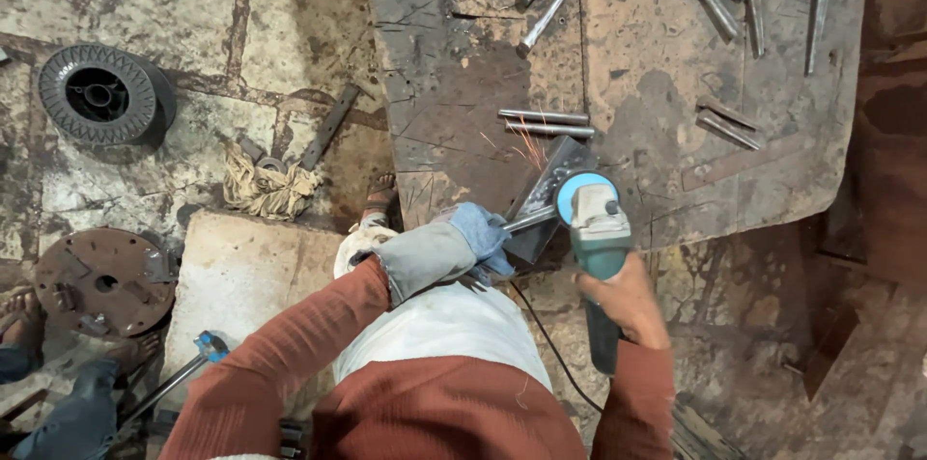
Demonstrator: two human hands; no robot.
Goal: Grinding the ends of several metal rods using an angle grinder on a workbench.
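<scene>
left hand [480, 240] in a grey and blue glove reaches forward, fingers closed around a thin metal rod [526, 220] held against the dark block [547, 197] at the near edge of the table [666, 93]. right hand [626, 298] bare, fingers wrapped round the green grinder [599, 240], its disc at the rod tip, sparks flying up-left. two short rods [546, 123] lie just beyond, more piled along the far edge, open plate between; wire spool [99, 93] on floor far left.
</scene>
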